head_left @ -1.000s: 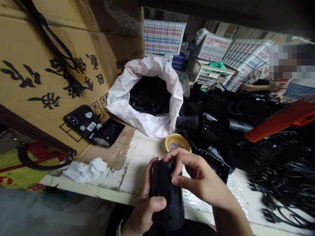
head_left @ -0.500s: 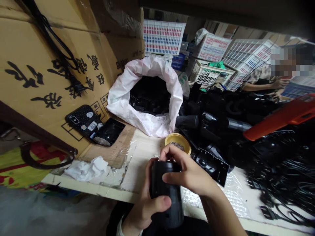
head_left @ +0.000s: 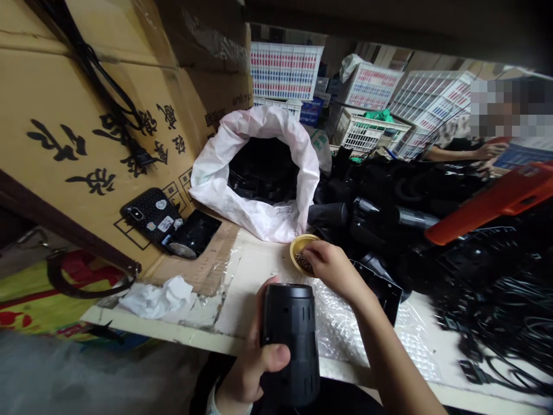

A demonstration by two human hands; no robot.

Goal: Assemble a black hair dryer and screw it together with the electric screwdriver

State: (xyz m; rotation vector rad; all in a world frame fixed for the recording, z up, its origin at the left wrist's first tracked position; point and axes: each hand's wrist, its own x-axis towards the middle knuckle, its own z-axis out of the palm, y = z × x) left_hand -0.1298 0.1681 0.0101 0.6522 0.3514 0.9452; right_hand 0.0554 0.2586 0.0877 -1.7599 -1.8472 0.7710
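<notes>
Clenching an upright black cylindrical housing (head_left: 290, 340), long axis vertical, the left hand (head_left: 250, 369) holds it while the right hand (head_left: 330, 268) bunches its fingertips inside a round yellow bowl (head_left: 298, 245) of small metal screws (head_left: 305, 262).

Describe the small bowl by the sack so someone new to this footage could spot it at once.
Start at the white sack of black parts on the bench. Just past its lower right edge sits a small yellow bowl, the only bowl in sight. It holds tiny metal pieces, probably screws, and the right hand is reaching into it.
</notes>
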